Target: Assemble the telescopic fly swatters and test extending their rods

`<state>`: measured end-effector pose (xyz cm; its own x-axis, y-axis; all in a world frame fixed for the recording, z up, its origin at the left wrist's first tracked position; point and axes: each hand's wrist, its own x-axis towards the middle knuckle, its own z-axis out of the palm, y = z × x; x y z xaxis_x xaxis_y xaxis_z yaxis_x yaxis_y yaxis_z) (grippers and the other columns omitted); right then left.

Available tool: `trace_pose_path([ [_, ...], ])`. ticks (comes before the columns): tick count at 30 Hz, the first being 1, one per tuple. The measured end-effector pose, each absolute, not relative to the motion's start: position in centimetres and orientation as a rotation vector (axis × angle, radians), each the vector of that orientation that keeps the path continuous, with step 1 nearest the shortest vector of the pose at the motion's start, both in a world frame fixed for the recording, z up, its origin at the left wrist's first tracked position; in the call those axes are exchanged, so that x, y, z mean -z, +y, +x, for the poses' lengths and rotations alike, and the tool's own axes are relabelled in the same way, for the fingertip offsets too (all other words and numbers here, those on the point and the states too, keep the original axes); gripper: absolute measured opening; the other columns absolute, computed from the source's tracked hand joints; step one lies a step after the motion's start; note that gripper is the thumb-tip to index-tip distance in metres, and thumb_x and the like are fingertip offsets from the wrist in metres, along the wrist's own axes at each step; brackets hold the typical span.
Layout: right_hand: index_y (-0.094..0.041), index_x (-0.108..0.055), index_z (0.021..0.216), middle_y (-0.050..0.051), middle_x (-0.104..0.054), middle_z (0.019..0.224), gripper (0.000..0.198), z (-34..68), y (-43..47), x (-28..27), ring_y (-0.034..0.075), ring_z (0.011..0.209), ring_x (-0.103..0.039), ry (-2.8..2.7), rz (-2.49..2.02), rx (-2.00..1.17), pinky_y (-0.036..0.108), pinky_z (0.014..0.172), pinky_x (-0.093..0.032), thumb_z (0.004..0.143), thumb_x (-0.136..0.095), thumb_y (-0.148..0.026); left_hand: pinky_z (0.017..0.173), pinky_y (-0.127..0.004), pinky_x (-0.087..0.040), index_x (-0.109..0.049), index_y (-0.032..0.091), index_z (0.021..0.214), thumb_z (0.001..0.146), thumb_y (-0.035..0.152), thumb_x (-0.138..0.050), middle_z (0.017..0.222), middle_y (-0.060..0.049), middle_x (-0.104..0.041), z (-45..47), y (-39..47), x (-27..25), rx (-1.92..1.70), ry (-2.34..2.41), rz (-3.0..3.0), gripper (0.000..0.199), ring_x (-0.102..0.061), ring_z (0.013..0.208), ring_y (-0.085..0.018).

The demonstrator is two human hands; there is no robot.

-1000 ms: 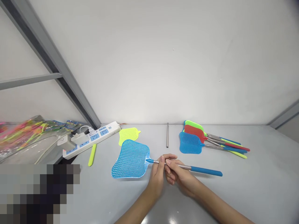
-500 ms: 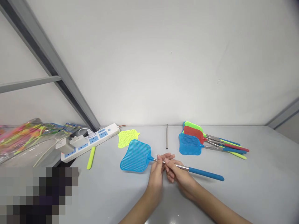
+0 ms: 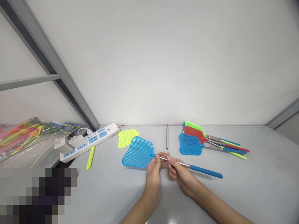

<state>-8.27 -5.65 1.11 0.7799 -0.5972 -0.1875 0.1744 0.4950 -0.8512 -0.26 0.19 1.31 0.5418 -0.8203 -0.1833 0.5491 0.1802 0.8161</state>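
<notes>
A blue fly swatter (image 3: 138, 152) is held across both hands just above the table, its perforated head to the left and its blue grip to the right. My left hand (image 3: 154, 168) pinches the metal rod close to the swatter's head. Further along the same rod, my right hand (image 3: 181, 171) has its thumb and fingers closed on it. Behind the blue head lies a loose yellow swatter head (image 3: 127, 137). A bare metal telescopic rod (image 3: 167, 137) lies beyond my hands, and a yellow grip sleeve (image 3: 90, 158) rests at the left.
A pile of swatters with a red head (image 3: 194, 133) in it lies at the right, grips pointing right. At the left is a white power strip (image 3: 102, 140) with plugs in it. Plastic bags with colourful contents (image 3: 25, 133) sit beyond, near a grey frame post (image 3: 60, 77).
The swatter's head has risen slightly and shifted a little right. My hands have spread slightly apart along the rod, both still gripping it.
</notes>
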Motion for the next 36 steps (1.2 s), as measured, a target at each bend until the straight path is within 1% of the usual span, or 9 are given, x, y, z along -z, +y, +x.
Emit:
trace_pose_path([
  [4,-0.015,-0.045,0.059,-0.006,-0.032,0.043,0.030,-8.1,-5.7,-1.0,0.006,0.039,-0.030,0.525,-0.942,0.462,0.021,0.043,-0.021,0.076,-0.049,-0.039,0.075,-0.031,-0.040,-0.059,0.011,0.086,0.072,0.041,-0.053,0.087,-0.012,-0.064,-0.2,-0.1,-0.8,0.949,-0.273,0.980,0.033,-0.057,0.081,-0.019],
  [7,-0.015,-0.045,0.059,-0.006,-0.033,0.042,0.031,-8.0,-5.5,-1.1,0.006,0.039,-0.030,0.515,-0.927,0.459,0.021,0.043,-0.021,0.077,-0.047,-0.040,0.072,-0.030,-0.040,-0.059,0.011,0.083,0.070,0.042,-0.055,0.083,-0.011,-0.065,-0.2,-0.2,-0.7,0.907,-0.233,1.002,0.034,-0.058,0.077,-0.019],
  [12,-0.015,-0.043,0.056,-0.006,-0.031,0.040,0.033,-7.7,-5.1,-1.2,0.006,0.038,-0.028,0.530,-0.899,0.464,0.021,0.043,-0.021,0.078,-0.045,-0.040,0.066,-0.029,-0.042,-0.057,0.013,0.079,0.071,0.039,-0.055,0.075,-0.008,-0.064,-0.1,-0.3,-1.2,0.921,-0.190,0.984,0.027,-0.058,0.068,-0.017],
  [16,-0.016,-0.042,0.056,-0.007,-0.030,0.039,0.033,-7.6,-4.9,-1.3,0.005,0.037,-0.026,0.536,-0.860,0.471,0.021,0.042,-0.019,0.077,-0.046,-0.040,0.065,-0.028,-0.041,-0.056,0.013,0.078,0.070,0.036,-0.057,0.075,-0.007,-0.064,0.2,-0.3,-1.5,0.912,-0.197,0.967,0.024,-0.057,0.066,-0.015],
  [22,-0.016,-0.041,0.054,-0.008,-0.027,0.038,0.033,-7.6,-4.8,-1.8,0.005,0.036,-0.024,0.555,-0.861,0.482,0.021,0.041,-0.018,0.077,-0.047,-0.039,0.069,-0.029,-0.038,-0.055,0.014,0.075,0.069,0.036,-0.058,0.072,-0.005,-0.063,0.4,-0.3,-1.9,0.913,-0.189,0.960,0.023,-0.058,0.070,-0.016],
  [27,-0.016,-0.041,0.055,-0.008,-0.025,0.038,0.031,-7.7,-5.0,-1.9,0.005,0.036,-0.021,0.544,-0.835,0.479,0.021,0.041,-0.017,0.077,-0.048,-0.037,0.070,-0.028,-0.037,-0.055,0.014,0.075,0.072,0.039,-0.054,0.071,-0.005,-0.061,0.6,-0.4,-1.9,0.889,-0.226,0.998,0.025,-0.056,0.070,-0.015],
  [32,-0.016,-0.041,0.056,-0.009,-0.023,0.038,0.030,-7.7,-5.1,-1.9,0.005,0.036,-0.020,0.536,-0.800,0.473,0.021,0.041,-0.016,0.077,-0.047,-0.036,0.068,-0.026,-0.036,-0.055,0.015,0.074,0.074,0.035,-0.053,0.070,-0.003,-0.060,0.9,-0.6,-1.6,0.856,-0.246,1.016,0.020,-0.054,0.068,-0.013],
  [36,-0.016,-0.041,0.055,-0.009,-0.023,0.038,0.030,-7.7,-5.1,-2.0,0.005,0.036,-0.020,0.545,-0.810,0.477,0.021,0.041,-0.016,0.077,-0.046,-0.036,0.068,-0.026,-0.036,-0.054,0.015,0.071,0.075,0.035,-0.051,0.071,-0.003,-0.060,1.4,-0.5,-1.8,0.839,-0.295,0.987,0.021,-0.054,0.070,-0.013],
])
